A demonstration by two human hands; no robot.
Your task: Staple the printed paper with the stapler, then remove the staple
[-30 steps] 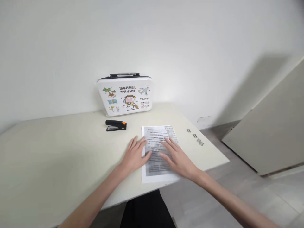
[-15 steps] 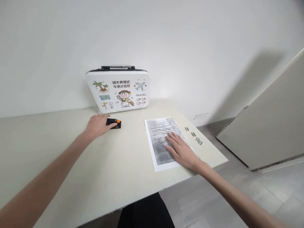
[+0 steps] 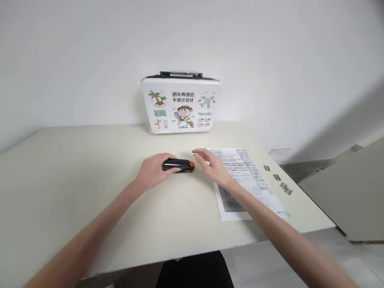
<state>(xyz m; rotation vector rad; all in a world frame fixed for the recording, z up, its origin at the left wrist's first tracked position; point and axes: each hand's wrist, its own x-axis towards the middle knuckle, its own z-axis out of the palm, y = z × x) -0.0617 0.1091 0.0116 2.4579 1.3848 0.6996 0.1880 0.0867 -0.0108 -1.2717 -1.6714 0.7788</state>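
Observation:
My left hand [image 3: 153, 171] is wrapped round one end of a black stapler [image 3: 177, 164] with an orange tip, low at the table top. My right hand [image 3: 213, 165] is held with its fingers apart and slightly curved, just to the right of the stapler's orange end, and grips nothing. A printed sheet of paper [image 3: 237, 165] lies flat on the table, partly hidden beneath my right hand and forearm. Several short grey strips that look like staples [image 3: 276, 177] lie to the right of the sheet.
A white cartoon-printed case [image 3: 181, 106] with a black handle stands against the wall at the back of the pale table [image 3: 105, 160]. The table's right edge slants down toward the floor side, where a grey panel [image 3: 354, 192] stands.
My right hand has left the paper and moved left, close to the stapler. My left hand has brought the stapler nearer to the paper. The view has swung left.

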